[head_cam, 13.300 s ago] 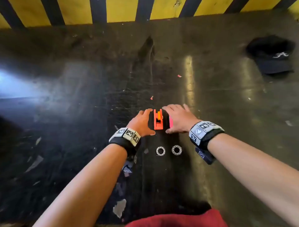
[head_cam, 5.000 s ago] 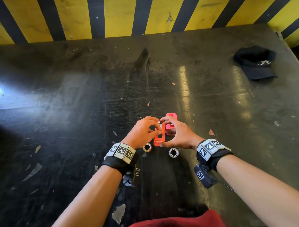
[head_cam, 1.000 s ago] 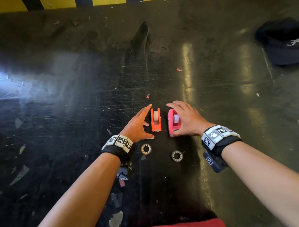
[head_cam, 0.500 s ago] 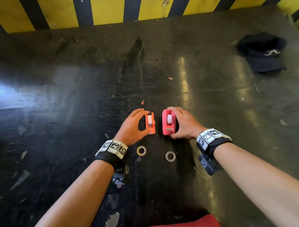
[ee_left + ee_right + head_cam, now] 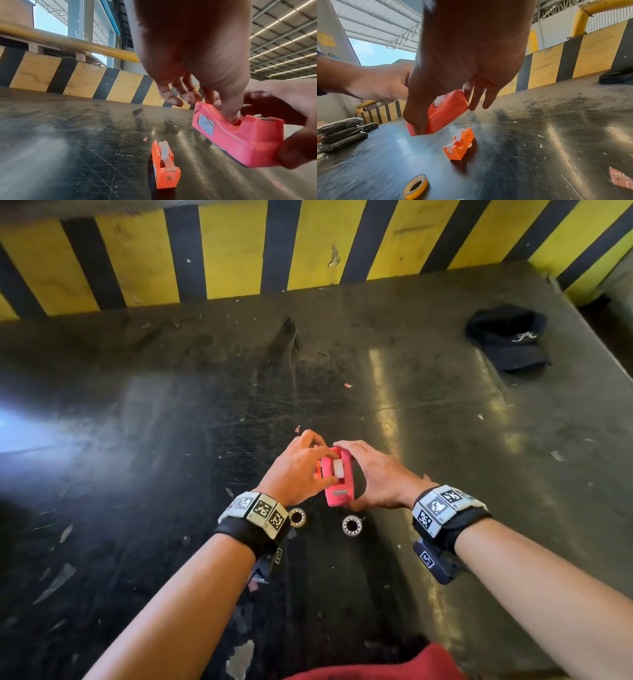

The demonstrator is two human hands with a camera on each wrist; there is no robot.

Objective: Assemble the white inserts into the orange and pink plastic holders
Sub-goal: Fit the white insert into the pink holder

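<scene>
My right hand [image 5: 347,474] grips the pink holder [image 5: 337,491] and holds it tilted above the dark table; the same holder [image 5: 240,136] shows in the left wrist view. A white insert [image 5: 338,469] sits in its slot. My left hand [image 5: 327,467] reaches across, and its thumb [image 5: 230,113] dips into the slot, pinching at the insert with the forefinger. The orange holder [image 5: 164,166] stands alone on the table with its own white insert [image 5: 163,150] inside. In the head view my left hand hides most of the orange holder [image 5: 317,472].
Two tape rings [image 5: 297,517] [image 5: 351,525] lie just in front of my wrists. A black cap [image 5: 507,340] rests at the far right, a yellow-and-black barrier [image 5: 239,251] closes the back, and black wrapped bundles [image 5: 339,132] lie at the left.
Both holders stood on the table with a hand beside each. My right hand has lifted the pink one, and my left hand has left the orange one and come over to it.
</scene>
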